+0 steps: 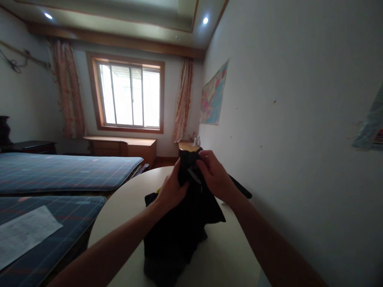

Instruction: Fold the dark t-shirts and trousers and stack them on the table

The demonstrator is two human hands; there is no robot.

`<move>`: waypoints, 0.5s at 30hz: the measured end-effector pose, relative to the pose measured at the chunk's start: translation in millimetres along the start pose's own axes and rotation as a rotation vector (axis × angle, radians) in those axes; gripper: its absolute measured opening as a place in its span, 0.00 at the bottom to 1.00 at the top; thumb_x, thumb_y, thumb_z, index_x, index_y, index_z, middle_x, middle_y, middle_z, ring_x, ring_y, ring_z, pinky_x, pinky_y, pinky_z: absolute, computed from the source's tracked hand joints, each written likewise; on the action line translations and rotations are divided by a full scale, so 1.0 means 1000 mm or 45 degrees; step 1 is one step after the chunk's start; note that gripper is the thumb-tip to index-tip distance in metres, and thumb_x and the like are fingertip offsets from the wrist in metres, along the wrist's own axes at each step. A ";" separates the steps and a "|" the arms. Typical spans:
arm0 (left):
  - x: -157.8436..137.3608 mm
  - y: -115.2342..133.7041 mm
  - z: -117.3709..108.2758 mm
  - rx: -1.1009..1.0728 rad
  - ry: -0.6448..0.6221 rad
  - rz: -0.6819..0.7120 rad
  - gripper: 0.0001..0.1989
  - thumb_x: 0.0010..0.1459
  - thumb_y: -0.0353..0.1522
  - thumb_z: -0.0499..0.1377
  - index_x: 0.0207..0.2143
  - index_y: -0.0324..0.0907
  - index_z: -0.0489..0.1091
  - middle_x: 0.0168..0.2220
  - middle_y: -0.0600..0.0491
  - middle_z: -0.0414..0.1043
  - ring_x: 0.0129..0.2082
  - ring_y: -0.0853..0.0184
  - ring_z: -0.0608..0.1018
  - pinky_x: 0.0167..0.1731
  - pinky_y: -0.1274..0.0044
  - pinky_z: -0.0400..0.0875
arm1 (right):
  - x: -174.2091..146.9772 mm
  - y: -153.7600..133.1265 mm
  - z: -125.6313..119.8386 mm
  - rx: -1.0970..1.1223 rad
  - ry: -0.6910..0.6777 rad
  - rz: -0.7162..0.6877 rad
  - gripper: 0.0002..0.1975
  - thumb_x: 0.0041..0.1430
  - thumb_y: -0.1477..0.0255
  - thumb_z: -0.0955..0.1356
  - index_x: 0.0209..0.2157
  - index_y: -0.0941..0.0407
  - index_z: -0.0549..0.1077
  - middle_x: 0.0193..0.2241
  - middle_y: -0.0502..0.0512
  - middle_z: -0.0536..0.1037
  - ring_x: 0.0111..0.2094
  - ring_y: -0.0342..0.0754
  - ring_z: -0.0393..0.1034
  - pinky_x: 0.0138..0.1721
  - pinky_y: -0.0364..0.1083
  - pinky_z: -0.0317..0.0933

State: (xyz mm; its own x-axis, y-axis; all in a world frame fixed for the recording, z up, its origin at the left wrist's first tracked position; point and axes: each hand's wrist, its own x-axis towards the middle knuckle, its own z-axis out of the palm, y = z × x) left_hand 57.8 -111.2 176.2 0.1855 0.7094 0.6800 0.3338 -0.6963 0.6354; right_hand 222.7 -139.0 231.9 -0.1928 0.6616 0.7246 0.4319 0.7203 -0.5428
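A black cloth garment [182,227] is bunched up in front of me, its lower part draped onto the round pale table [116,219]. My left hand [172,190] grips the garment's raised upper part from the left side. Opposite it, my right hand [216,177] pinches the same raised part near its top edge. Between the hands a narrow whitish strip [194,175], perhaps a label, shows on the cloth. Some fingertips are hidden in the folds, and the garment's exact kind cannot be made out.
Behind my left hand a bit of something yellow [158,191] shows. A long dark object [241,187] lies by the table's right side, near the wall. To the left are plaid mattresses [68,169] with a paper sheet [28,235] on one. Desks [140,147] stand under the window.
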 end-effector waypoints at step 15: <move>0.073 -0.019 -0.082 0.023 0.499 -0.083 0.11 0.49 0.33 0.55 0.35 0.41 0.72 0.29 0.56 0.73 0.32 0.65 0.74 0.34 0.77 0.69 | -0.025 0.140 -0.010 -0.410 -0.178 0.284 0.19 0.64 0.68 0.64 0.56 0.55 0.65 0.55 0.61 0.71 0.54 0.51 0.68 0.56 0.54 0.61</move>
State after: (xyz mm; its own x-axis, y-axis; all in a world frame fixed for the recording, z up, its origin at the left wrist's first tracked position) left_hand -11.0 -54.7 243.7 -0.2023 0.6545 0.7285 0.3500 -0.6465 0.6779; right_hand 296.8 -56.6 141.4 -0.1720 0.8319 0.5276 0.7259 0.4691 -0.5031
